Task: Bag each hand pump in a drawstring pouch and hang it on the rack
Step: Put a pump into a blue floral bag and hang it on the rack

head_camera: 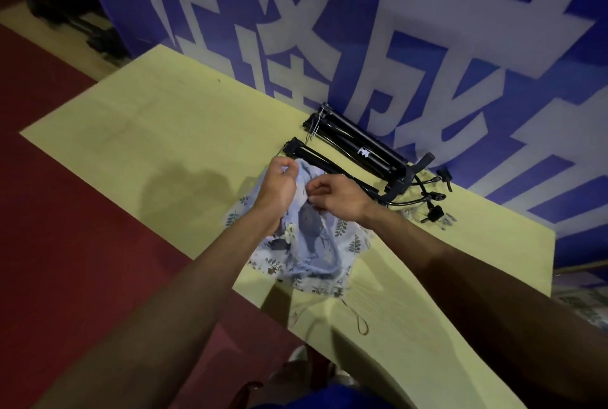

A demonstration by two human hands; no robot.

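Both hands work at a pale blue pouch [312,250] lying crumpled on the yellow table [131,132]. The left hand [279,184] has its fingers [289,165] curled tight round the pouch's far edge, and the right hand [339,199] pinches the cloth just beside them. Leaf-print pouches [352,240] lie under the blue one, and the black hand pumps [355,145] lie just beyond the fingers, the farthest against the blue banner [427,30].
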